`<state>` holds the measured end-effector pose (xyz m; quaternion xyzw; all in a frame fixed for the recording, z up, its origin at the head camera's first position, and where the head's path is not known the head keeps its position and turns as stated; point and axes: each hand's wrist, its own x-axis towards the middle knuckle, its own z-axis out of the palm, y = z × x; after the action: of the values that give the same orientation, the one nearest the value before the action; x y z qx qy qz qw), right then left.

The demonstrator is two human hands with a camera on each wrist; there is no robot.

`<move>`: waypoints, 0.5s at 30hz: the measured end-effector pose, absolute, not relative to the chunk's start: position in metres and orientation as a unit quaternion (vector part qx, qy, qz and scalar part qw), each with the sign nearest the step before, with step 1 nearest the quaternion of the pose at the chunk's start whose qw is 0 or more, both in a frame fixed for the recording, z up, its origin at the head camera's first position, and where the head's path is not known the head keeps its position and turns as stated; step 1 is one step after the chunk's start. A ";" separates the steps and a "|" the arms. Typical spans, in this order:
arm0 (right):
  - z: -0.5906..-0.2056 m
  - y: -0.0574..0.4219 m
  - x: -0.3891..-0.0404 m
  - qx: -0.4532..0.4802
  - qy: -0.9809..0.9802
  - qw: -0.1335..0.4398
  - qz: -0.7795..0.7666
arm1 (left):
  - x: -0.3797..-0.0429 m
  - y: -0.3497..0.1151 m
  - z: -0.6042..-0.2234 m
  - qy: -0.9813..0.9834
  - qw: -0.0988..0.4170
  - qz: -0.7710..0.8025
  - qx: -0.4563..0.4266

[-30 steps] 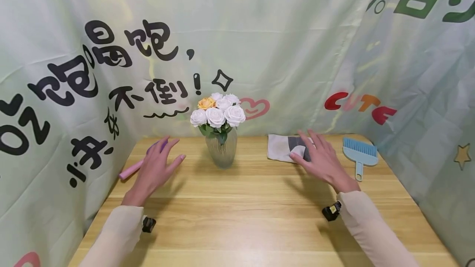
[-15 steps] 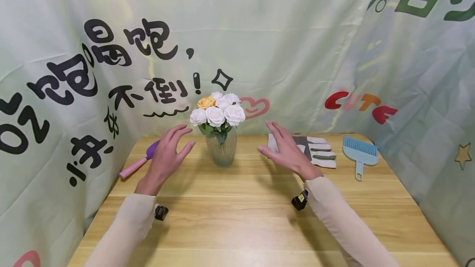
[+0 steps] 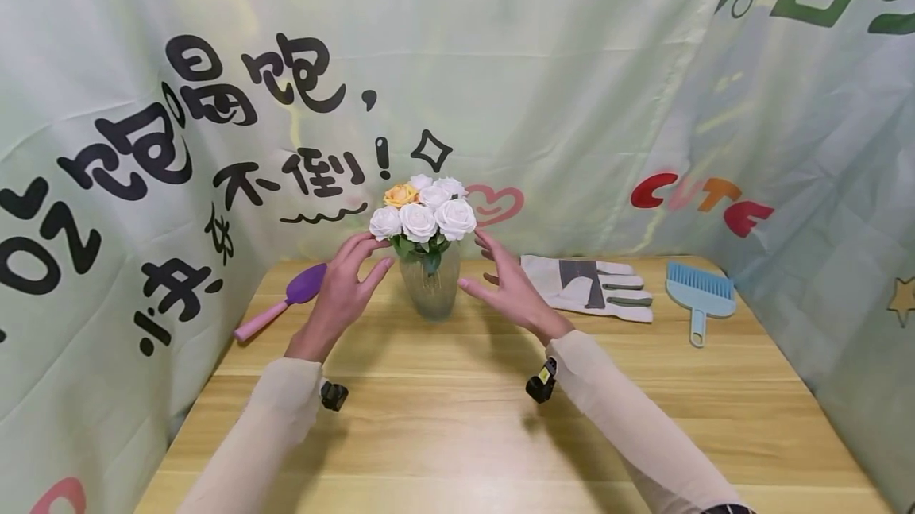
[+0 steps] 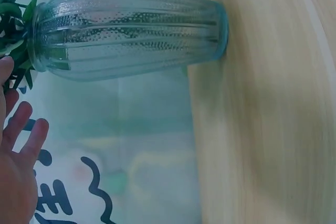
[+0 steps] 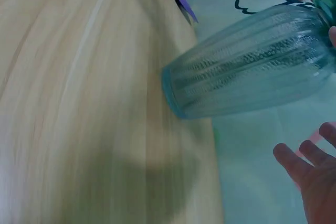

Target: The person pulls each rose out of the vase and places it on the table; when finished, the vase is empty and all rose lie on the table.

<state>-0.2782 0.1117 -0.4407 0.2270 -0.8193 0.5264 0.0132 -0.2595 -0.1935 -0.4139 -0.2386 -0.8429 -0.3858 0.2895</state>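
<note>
Glass vase (image 4: 131, 32) looks dimpled (wrist views only).

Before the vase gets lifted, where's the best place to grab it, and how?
I'd hold the vase round its middle, just under the widest part, from both sides. It stands upright and narrows toward its foot, so the bulge should help stop slipping. The left hand and right hand flank it; grip below the leaves.
</note>
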 end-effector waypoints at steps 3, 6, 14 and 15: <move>-0.444 0.104 -0.281 0.224 -0.801 0.001 0.555 | -0.261 -0.190 -0.414 -0.842 0.271 -0.406 -0.230; -0.448 0.098 -0.283 0.221 -0.785 -0.012 0.579 | -0.263 -0.186 -0.416 -0.839 0.257 -0.422 -0.228; -0.459 0.084 -0.289 0.227 -0.765 -0.041 0.602 | -0.270 -0.172 -0.418 -0.810 0.276 -0.471 -0.213; -0.460 0.083 -0.289 0.228 -0.764 -0.043 0.602 | -0.270 -0.170 -0.418 -0.805 0.278 -0.480 -0.210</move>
<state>-0.2889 0.0827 -0.4601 0.2276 -0.7644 0.6017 -0.0428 -0.2700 -0.1698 -0.4179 -0.2098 -0.8053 -0.4799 0.2777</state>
